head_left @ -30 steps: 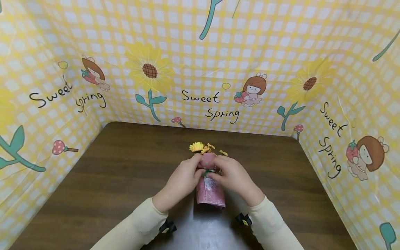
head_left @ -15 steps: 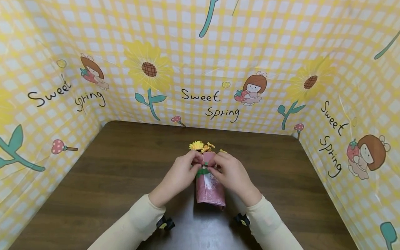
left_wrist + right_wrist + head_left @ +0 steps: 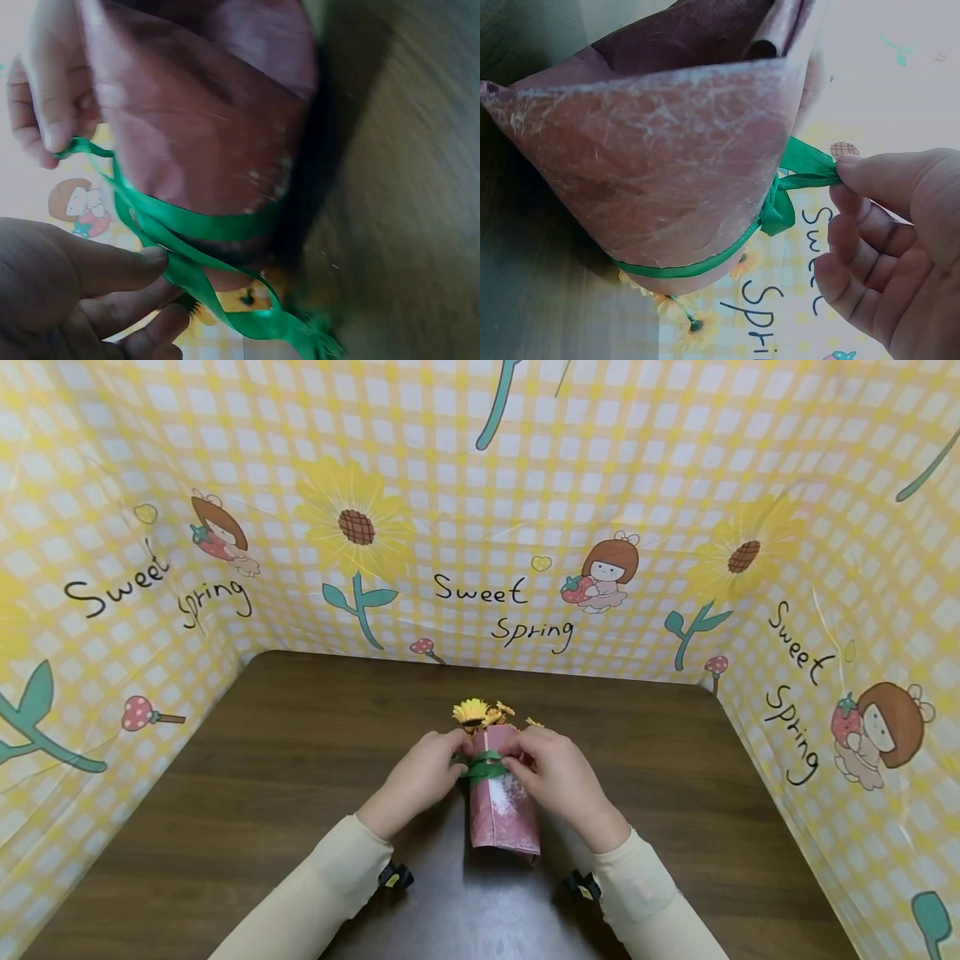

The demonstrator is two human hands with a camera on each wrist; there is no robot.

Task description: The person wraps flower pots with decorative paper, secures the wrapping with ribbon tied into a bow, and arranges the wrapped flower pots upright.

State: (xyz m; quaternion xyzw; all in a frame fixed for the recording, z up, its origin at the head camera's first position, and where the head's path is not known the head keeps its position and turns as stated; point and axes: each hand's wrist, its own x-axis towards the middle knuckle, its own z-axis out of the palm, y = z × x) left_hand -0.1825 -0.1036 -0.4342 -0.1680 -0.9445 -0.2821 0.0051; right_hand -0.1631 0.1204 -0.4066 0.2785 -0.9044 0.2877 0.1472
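A bouquet in pink wrapping paper (image 3: 504, 822) lies on the table, its yellow flowers (image 3: 471, 712) pointing away from me. Green ribbon (image 3: 487, 768) runs around the narrow part of the wrapper, with a small knot or loop (image 3: 778, 214) at its side. My left hand (image 3: 422, 774) pinches the ribbon between thumb and fingers on the left; a frayed ribbon end (image 3: 319, 337) hangs past it. On the right, my right hand (image 3: 562, 777) pinches another stretch of ribbon between thumb and forefinger, pulled out taut from the knot in the right wrist view.
The dark wooden table (image 3: 300, 718) carries the bouquet near its middle. A yellow checked cloth (image 3: 480, 510) with printed flowers and figures hangs around the back and both sides. Black wrist cameras sit under both sleeves (image 3: 637, 881).
My hands were close together over the ribbon; the left has drawn away to the left. More of the green ribbon and the wrapper now shows between them. The bouquet has stayed in place.
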